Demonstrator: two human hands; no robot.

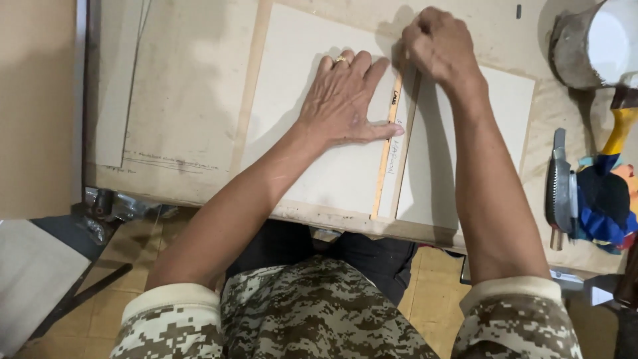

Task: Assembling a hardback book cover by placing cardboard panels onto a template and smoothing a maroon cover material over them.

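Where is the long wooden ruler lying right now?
In the head view the wooden ruler lies lengthwise on the pale board, right of centre, pinned under the left hand, with the right hand at its far end.

Matt grey cardboard sheet (pixel 319 133) under yellow wooden ruler (pixel 387 149)

A worn workshop corner, seen from above

A stained tabletop (pixel 186 100) is standing over a tan tiled floor (pixel 126 266), and soft light is falling evenly, casting gentle shadows across the surface.
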